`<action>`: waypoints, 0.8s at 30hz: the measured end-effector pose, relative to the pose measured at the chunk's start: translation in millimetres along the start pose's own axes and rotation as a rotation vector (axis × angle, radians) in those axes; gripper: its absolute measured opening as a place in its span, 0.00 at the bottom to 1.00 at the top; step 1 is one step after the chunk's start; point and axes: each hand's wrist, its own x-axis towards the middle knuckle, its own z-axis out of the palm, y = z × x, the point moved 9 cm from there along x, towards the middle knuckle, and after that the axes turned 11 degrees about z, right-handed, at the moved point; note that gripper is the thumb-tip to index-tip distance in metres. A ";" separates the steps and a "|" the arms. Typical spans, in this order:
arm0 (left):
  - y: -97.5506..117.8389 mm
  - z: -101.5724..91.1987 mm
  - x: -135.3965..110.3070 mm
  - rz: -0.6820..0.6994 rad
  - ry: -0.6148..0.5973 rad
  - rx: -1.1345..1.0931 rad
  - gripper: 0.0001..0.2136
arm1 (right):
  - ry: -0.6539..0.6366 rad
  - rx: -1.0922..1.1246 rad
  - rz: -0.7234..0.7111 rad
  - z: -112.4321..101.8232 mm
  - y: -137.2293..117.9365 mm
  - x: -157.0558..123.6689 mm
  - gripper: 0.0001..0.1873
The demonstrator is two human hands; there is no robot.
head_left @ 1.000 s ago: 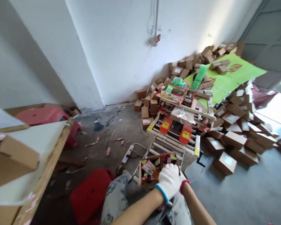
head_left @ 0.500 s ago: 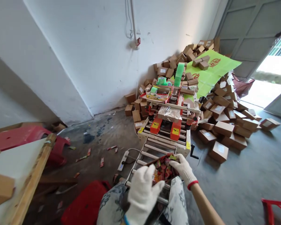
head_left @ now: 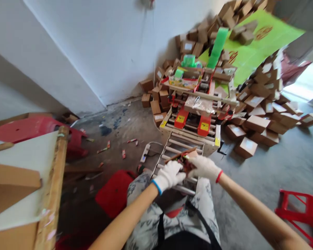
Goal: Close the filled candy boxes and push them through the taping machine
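The small cardboard box [head_left: 193,153] sits just below and right of the centre of the frame, on the rollers of a roller conveyor [head_left: 184,143], in front of the person's knees. Small colourful packets [head_left: 183,159] show in its opening, partly hidden behind the gloves and blurred. The left hand [head_left: 169,176], in a white glove with a blue cuff, is at the box's left, near side, its fingers bent and the thumb set apart from them; whether it grips anything cannot be told. The right hand [head_left: 203,168], in a white glove with a red cuff, is at the box's right side with its fingers reaching over the opening; its fingertips blend into the packets, so I cannot tell whether it holds one.

Beyond the box, right of the centre, stands a machine with two red guides [head_left: 204,127] bearing yellow labels. On it lies a parcel [head_left: 198,105] with a shiny clear covering, and above that are green tape rolls [head_left: 189,60]. Brown cartons [head_left: 258,124] are heaped across the upper right, partly under a bright green sheet [head_left: 266,45]. A white power strip [head_left: 145,153] lies on the floor left of the conveyor. A red stool [head_left: 304,208] stands at the lower right, and a pale tabletop [head_left: 26,147] with a wooden edge fills the lower left.
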 end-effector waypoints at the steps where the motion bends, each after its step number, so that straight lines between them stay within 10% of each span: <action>1: -3.4 3.9 1.1 -0.029 -0.004 0.014 0.15 | -0.002 -0.019 0.026 -0.9 1.3 12.0 0.25; 6: 2.1 2.2 -7.4 -0.069 0.181 0.005 0.18 | 0.048 0.004 0.054 10.8 7.5 37.1 0.18; 9: -4.9 -40.6 -6.1 0.059 0.446 -0.063 0.22 | 0.394 0.124 0.106 9.4 22.5 15.4 0.26; 12: -43.4 -53.8 20.0 0.016 0.357 -0.271 0.24 | 0.766 0.219 0.265 8.7 47.7 -10.0 0.31; 16: -44.4 -5.6 39.8 0.037 0.041 -0.433 0.24 | 0.816 0.232 0.371 6.5 62.8 11.4 0.27; 24: -17.4 71.9 3.9 -0.172 0.120 -0.458 0.33 | 0.469 0.624 0.325 10.5 69.0 59.6 0.35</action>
